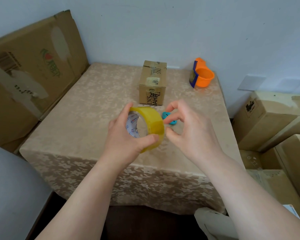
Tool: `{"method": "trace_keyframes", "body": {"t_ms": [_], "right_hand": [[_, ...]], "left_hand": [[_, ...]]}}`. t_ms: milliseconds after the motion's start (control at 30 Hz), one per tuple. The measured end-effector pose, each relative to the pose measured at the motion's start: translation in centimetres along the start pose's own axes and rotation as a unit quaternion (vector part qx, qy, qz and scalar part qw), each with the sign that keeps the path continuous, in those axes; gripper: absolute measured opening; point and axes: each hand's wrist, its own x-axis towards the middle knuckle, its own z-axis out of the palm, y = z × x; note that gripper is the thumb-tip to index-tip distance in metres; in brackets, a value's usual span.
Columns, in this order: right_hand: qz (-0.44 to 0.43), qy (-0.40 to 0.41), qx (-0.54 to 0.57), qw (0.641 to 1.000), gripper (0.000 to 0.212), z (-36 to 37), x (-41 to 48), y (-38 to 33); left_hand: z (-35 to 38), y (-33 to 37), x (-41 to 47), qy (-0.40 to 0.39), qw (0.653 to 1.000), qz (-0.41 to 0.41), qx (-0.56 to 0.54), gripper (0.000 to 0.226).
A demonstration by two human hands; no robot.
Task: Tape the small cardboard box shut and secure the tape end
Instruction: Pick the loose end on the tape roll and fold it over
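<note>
A small brown cardboard box (152, 82) with old tape and black lettering lies closed on the table (87, 110), toward the back centre. In front of it, above the table, my left hand (126, 135) grips a yellowish roll of packing tape (152, 127), fingers over the top and thumb under the rim. My right hand (189, 129) hovers just right of the roll, index finger and thumb curled close to its edge, fingertips apart and holding nothing that I can see. No loose tape end is visible.
A small turquoise object (168, 117) lies on the table behind my right fingers. An orange tape dispenser (202, 75) stands at the back right corner. Large cardboard boxes lean at the left (33, 66) and stack on the right (274, 122).
</note>
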Motion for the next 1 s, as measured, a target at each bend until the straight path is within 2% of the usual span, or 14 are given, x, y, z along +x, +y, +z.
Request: {"method": "trace_keyframes", "body": {"t_ms": [167, 433, 733, 1000], "right_hand": [[-0.007, 0.007, -0.011, 1.0, 0.034, 0.13, -0.24, -0.15], [0.003, -0.018, -0.011, 1.0, 0.045, -0.51, 0.01, -0.13], [0.0, -0.036, -0.035, 0.999, 0.043, -0.56, -0.31, -0.37], [0.036, -0.088, 0.033, 0.995, 0.042, -0.33, 0.07, 0.06]], "left_hand": [[-0.08, 0.05, -0.13, -0.001, 1.0, 0.001, 0.006, 0.115], [-0.53, 0.44, -0.47, -0.039, 0.998, 0.027, 0.041, 0.105], [-0.36, 0.19, -0.42, -0.052, 0.997, 0.028, 0.051, 0.104], [-0.02, -0.17, -0.22, -0.045, 0.998, 0.015, 0.051, 0.105]]}}
